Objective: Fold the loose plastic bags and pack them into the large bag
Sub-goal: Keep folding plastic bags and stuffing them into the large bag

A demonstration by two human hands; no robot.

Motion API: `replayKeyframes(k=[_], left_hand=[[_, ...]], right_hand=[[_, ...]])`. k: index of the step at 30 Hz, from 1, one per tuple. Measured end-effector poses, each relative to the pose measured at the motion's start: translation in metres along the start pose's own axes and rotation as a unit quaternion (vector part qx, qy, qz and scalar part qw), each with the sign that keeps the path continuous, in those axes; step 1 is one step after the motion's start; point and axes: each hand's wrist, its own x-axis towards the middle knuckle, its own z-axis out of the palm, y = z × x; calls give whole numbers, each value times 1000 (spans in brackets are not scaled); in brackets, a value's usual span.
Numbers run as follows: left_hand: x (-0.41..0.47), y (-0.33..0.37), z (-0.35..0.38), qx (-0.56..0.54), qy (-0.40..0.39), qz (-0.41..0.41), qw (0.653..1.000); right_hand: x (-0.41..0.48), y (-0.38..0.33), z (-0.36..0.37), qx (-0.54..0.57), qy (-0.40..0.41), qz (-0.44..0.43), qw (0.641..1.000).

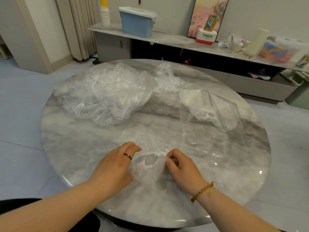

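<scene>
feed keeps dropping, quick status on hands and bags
Left hand, right hand both grip one crumpled bag. Large bag open on the right. Loose pile far left; nothing between.

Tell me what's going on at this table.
A person is working on a small clear bag on the round table: the left hand holds one side, the right hand pinches the other. A pile of crumpled bags waits at the far left; the large bag lies open at right, some plastic already inside.

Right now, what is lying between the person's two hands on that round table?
A crumpled clear plastic bag, seen in the head view. The left hand and right hand each grip one side of it on the marble table.
</scene>
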Motion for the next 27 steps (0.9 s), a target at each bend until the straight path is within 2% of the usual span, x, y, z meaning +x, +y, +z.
replayKeyframes(k=[3, 6, 7, 9, 10, 14, 17, 19, 24, 27], left_hand=[[-1, -6, -6, -39, 30, 8, 999], [0, 0, -13, -9, -40, -3, 999], [-1, -4, -8, 0, -32, -4, 999], [-2, -9, -5, -62, -144, -64, 986], [-1, -11, -6, -110, -174, -85, 975], [3, -26, -11, -248, -201, -177, 931], [7, -28, -13, -290, -194, -209, 914], [9, -30, -14, -310, -167, -240, 905], [12, -31, -14, -310, -65, -332, 889], [13, -29, -17, -182, -54, -339, 921]], right_hand=[[-5, -2, -5, -131, -74, -66, 986], [-1, 2, -9, -252, -134, -109, 952], [0, 3, -11, -259, -129, -116, 950], [3, 5, -13, -253, -103, -115, 955], [4, 7, -14, -251, -91, -102, 958], [10, 14, -21, -113, -51, -2, 992], [15, 14, -23, -17, -27, 65, 997], [18, 13, -22, -4, -5, 93, 996], [22, 9, -11, -111, 37, 103, 988], [22, 6, -4, -184, 46, 79, 979]])
